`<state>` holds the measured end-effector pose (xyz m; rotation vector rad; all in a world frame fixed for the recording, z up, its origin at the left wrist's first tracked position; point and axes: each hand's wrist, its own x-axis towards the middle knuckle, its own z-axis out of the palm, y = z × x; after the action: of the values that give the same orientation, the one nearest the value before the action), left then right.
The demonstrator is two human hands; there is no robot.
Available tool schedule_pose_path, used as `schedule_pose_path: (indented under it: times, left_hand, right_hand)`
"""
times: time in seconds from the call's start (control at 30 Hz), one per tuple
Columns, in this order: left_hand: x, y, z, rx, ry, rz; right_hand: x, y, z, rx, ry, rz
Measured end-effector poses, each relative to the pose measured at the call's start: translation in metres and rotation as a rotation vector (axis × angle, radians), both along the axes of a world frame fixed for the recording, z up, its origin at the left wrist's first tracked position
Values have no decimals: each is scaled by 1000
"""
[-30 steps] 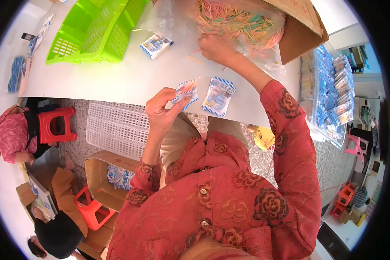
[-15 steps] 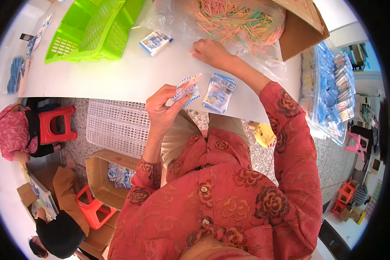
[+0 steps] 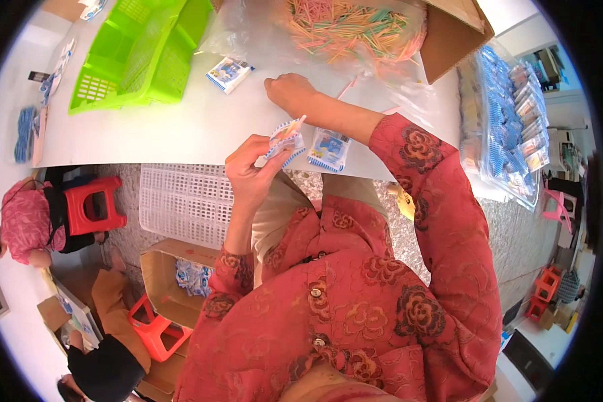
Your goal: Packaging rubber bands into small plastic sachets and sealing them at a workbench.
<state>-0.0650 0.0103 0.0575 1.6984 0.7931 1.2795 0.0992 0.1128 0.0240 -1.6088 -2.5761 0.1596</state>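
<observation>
In my left hand [image 3: 249, 167], thumb and fingers pinch a small blue-and-white plastic packet [image 3: 286, 143] above the table's near edge. Thin pinkish and yellowish sticks show in the packet, and one pokes out at its top. My right hand [image 3: 289, 92] is curled closed over the table, palm down; whatever its fingers hold is hidden. Under the right forearm, partly covered by it, lies another blue-and-white packet [image 3: 329, 149]. A third packet [image 3: 230, 74] rests just left of and beyond the right hand. One loose pink stick [image 3: 347, 88] lies beyond the right forearm.
Coloured sticks [image 3: 348, 30] fill a clear plastic bag by a tilted cardboard box [image 3: 457, 40]. A green basket [image 3: 174, 77] stands at the far left, a clear tub of packets [image 3: 492, 151] at right. Below the table are a white crate [image 3: 181, 201] and an open carton [image 3: 161, 281].
My right hand has moved left, away from the bag of sticks, with its fingers curled in. The left hand still pinches the packet in nearly the same place. The view has shifted slightly.
</observation>
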Motion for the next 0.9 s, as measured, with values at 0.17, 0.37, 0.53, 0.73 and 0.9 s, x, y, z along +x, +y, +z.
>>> schedule_pose_path:
  times: [0.17, 0.37, 0.53, 0.73, 0.9]
  left_hand:
    - [0, -2, -1, -72, 13, 49]
    - [6, -3, 1, -32, -10, -11]
    - [11, -1, -2, -24, -23, -63]
    - [21, 0, -6, -61, 3, -101]
    - [38, 3, -5, -59, -11, -129]
  right_hand:
    - [7, -14, -3, 91, 60, -44]
    - [22, -22, 2, 135, 30, 64]
    - [66, -20, 27, -13, 600, -96]
    - [83, -83, 149, -295, 1249, -65]
    - [80, -108, 156, -221, 1194, 90]
